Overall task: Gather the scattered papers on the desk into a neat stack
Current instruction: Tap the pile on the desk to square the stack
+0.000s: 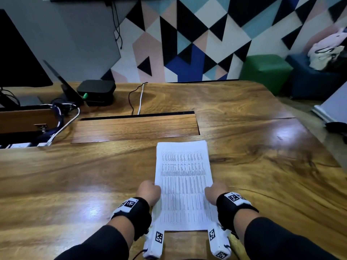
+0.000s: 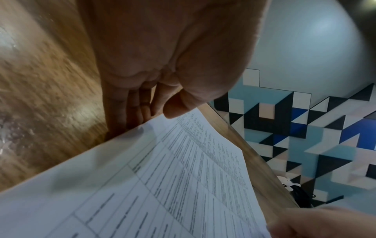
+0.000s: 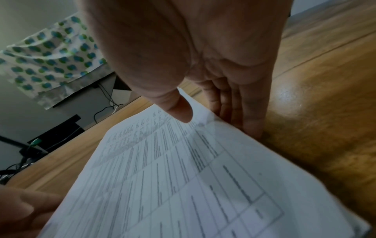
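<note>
A stack of white printed papers (image 1: 183,184) lies lengthwise on the wooden desk (image 1: 75,175), just in front of me. My left hand (image 1: 149,192) holds its left edge and my right hand (image 1: 214,193) its right edge. In the left wrist view the left hand (image 2: 154,112) has its thumb on top of the papers (image 2: 162,185) and its fingers down along the edge. In the right wrist view the right hand (image 3: 211,116) pinches the papers (image 3: 183,177) the same way. The sheet edges look aligned.
A black box (image 1: 96,91), a monitor (image 1: 18,53) and a tangle of cables (image 1: 62,117) sit at the desk's far left. An inset wooden panel (image 1: 135,128) lies beyond the papers. A green stool (image 1: 266,68) stands past the far right corner.
</note>
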Available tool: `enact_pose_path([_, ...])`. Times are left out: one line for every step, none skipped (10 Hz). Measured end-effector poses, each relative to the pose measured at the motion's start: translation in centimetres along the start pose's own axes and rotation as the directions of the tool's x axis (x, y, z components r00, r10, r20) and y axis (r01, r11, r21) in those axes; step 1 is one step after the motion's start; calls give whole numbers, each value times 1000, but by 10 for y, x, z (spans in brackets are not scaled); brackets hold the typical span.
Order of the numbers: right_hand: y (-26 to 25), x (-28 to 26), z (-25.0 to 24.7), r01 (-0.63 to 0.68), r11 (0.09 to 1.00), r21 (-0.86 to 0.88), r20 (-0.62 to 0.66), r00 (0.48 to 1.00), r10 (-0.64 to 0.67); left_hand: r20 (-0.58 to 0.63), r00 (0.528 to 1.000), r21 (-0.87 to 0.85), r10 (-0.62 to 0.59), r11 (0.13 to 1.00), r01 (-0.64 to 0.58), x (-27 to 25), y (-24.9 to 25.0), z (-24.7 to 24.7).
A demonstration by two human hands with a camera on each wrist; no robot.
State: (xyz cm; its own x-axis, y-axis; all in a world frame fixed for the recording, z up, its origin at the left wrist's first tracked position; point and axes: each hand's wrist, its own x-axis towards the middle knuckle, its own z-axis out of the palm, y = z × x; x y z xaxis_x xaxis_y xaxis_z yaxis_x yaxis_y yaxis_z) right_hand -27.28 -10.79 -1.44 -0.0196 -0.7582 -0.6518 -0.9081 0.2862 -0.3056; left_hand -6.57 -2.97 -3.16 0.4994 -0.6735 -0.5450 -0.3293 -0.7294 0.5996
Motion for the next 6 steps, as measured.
enact_pose_path([5, 2, -2, 8, 998, 67, -22, 1000, -6, -10, 1000, 35, -9, 999, 10, -4, 1, -2])
enact_pose_path([5, 0, -3, 3, 997, 75, -36, 999, 0, -10, 1000, 42, -7, 999, 8, -1, 2, -2])
enact_pose_path([4, -4, -6, 14, 995, 98, -62, 998, -8, 0, 1000, 40, -10, 999, 10, 0, 4, -3])
enact_pose_path([6, -6, -9, 24, 993, 119, -47, 999, -18, -4, 1000, 39, -1, 999, 1, -3, 6, -3])
enact_pose_path([9, -3, -11, 70, 989, 132, -57, 996, -63, -42, 999, -27, 9, 1000, -10, 4, 2, -5])
enact_pose_path([32, 2, -9, 110, 994, 14, -184, 977, -105, -89, 995, 44, 47, 998, -43, 15, -24, -11])
